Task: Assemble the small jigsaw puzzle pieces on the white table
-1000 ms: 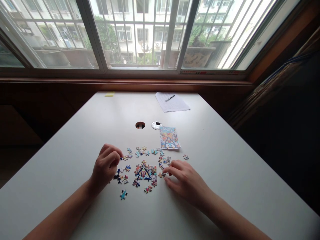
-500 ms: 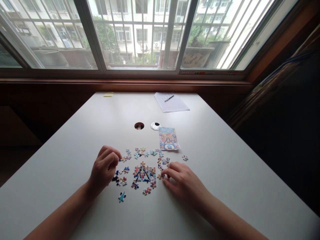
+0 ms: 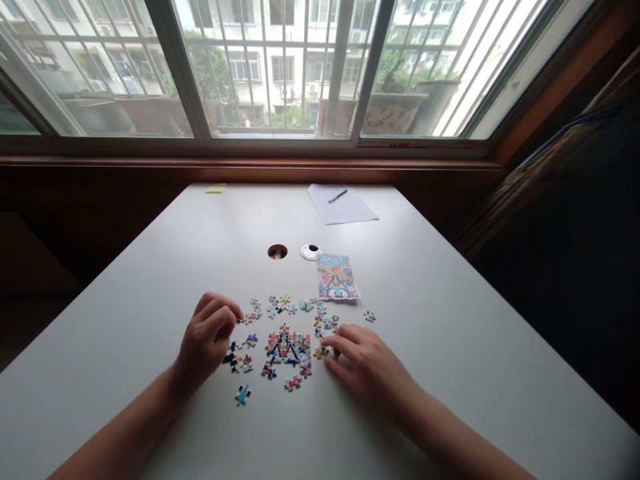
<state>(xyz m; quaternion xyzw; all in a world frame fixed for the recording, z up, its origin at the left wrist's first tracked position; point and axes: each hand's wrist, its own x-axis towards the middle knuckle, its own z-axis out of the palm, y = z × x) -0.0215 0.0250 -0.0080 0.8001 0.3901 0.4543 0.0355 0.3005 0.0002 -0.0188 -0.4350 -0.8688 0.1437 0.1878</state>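
Note:
A partly joined block of colourful jigsaw pieces point(image 3: 289, 348) lies on the white table point(image 3: 450, 333) between my hands. Several loose pieces point(image 3: 280, 307) are scattered round it, and one blue piece point(image 3: 243, 395) lies apart nearer me. My left hand point(image 3: 209, 337) rests curled beside the left-hand pieces, fingers bent together over a small piece I cannot make out. My right hand point(image 3: 363, 360) lies low on the table, its fingertips pinching a small piece point(image 3: 323, 351) at the block's right edge. A printed picture card point(image 3: 337, 276) lies just beyond the pieces.
A round cable hole point(image 3: 277, 251) and its white cap point(image 3: 311, 251) sit mid-table. A sheet of paper point(image 3: 345, 208) with a pen point(image 3: 338, 195) lies at the far edge, a yellow note point(image 3: 216, 189) at far left. Barred windows are behind; dark furniture stands right.
My right hand has slid slightly left toward the joined block. The view has shifted a little; my left hand has barely moved.

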